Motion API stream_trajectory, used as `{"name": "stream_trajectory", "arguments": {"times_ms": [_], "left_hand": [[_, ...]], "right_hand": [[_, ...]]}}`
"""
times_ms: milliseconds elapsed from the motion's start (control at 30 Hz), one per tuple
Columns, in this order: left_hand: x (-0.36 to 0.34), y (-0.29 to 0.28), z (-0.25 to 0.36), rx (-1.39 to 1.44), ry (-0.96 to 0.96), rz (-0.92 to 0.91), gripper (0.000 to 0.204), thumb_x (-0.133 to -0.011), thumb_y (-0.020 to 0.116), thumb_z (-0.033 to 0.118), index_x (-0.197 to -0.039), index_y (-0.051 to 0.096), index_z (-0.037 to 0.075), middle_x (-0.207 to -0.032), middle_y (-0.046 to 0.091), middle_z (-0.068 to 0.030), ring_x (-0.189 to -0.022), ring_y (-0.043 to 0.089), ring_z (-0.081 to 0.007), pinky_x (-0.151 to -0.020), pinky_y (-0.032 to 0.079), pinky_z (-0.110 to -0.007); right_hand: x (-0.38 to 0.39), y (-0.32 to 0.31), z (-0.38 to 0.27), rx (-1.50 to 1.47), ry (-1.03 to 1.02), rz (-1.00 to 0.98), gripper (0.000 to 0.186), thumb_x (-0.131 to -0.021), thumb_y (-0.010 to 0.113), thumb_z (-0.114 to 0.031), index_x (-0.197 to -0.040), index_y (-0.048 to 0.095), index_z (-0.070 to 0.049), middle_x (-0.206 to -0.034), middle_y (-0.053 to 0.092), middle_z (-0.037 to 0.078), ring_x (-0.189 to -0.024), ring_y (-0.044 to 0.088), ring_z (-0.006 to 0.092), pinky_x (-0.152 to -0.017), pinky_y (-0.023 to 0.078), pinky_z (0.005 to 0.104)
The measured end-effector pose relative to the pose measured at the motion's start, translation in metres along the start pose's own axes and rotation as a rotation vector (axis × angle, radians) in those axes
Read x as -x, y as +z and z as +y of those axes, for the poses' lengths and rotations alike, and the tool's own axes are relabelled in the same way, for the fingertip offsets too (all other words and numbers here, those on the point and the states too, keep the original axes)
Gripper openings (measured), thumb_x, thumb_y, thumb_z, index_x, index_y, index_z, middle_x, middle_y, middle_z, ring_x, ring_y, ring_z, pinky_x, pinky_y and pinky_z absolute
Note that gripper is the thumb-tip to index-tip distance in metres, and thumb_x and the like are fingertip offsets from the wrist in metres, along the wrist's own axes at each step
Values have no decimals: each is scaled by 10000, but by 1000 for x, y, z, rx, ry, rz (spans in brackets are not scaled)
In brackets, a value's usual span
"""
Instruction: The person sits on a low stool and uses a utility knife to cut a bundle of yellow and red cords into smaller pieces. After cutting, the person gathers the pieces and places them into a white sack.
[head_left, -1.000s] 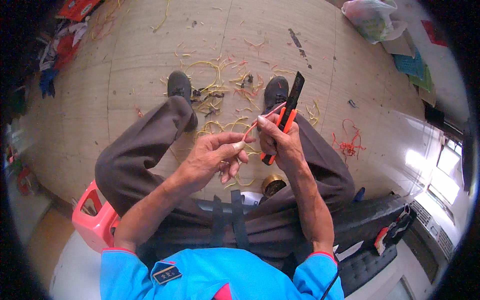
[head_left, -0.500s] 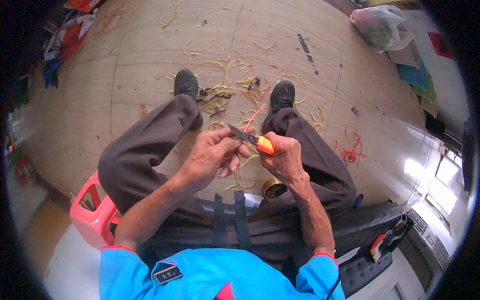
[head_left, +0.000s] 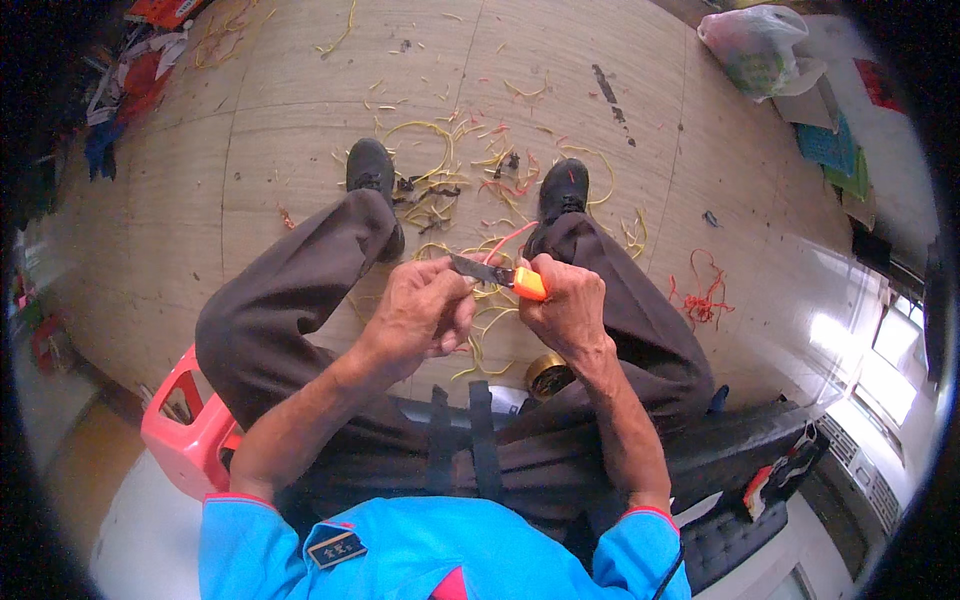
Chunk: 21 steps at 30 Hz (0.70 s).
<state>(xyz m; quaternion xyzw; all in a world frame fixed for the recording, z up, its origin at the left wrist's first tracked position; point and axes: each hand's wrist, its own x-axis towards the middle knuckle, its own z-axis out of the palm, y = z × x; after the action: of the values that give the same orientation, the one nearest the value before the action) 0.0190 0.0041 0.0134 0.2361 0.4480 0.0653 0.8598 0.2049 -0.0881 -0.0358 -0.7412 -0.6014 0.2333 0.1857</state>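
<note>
My right hand point(head_left: 565, 308) is wrapped round the orange and yellow handle of a utility knife point(head_left: 528, 284). Its dark blade points left, reaching over the fingertips of my left hand point(head_left: 415, 310). Those left fingers are closed in a pinch on a thin red wire point(head_left: 512, 240). From behind the blade the wire slants up to the right, toward my right shoe; its lower end is hidden by the blade and fingers. Both hands are held between my knees, above the floor.
Cut yellow and red wire scraps point(head_left: 440, 180) litter the floor round my shoes. A red wire tangle point(head_left: 703, 295) lies to the right. A brass-coloured round container point(head_left: 547, 376) sits below my right hand. A pink plastic stool point(head_left: 190, 430) stands left, a plastic bag point(head_left: 757, 50) far right.
The red wire has tipped over to the right and lies lower. My left hand has drawn slightly left, away from the knife handle. The knife has barely moved.
</note>
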Motion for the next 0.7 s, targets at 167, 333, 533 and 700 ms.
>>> {"name": "stream_trajectory", "arguments": {"times_ms": [167,333,533,700], "left_hand": [[2,1,1,70,-8,-20,402,-962,445,121,-1341,493,-2,-563,447,16,-365,389,-68,-325,301,-214],[3,-4,1,105,11,-36,229,-964,464,128,-1093,579,-21,-572,431,25,-391,373,-67,-369,282,-223],[6,-5,5,111,0,-60,299,-973,465,127,-1211,537,-39,-551,406,32,-387,368,-62,-364,291,-220],[25,6,22,-43,106,-152,478,-959,462,98,-1421,409,-14,-540,398,36,-383,360,-60,-362,306,-223]], "right_hand": [[-3,2,2,14,-25,20,276,-876,634,-190,-673,502,-57,-588,547,153,-550,576,351,-498,418,420],[-9,6,4,-24,-62,74,295,-882,635,-201,-662,498,-59,-567,531,153,-531,567,346,-485,411,412],[-10,12,15,-2,11,73,253,-833,660,-218,-673,537,-65,-604,568,152,-572,601,349,-513,450,418],[-22,-2,54,-62,346,0,117,-763,652,-208,-762,656,-91,-657,613,178,-607,627,345,-564,497,409]]}}
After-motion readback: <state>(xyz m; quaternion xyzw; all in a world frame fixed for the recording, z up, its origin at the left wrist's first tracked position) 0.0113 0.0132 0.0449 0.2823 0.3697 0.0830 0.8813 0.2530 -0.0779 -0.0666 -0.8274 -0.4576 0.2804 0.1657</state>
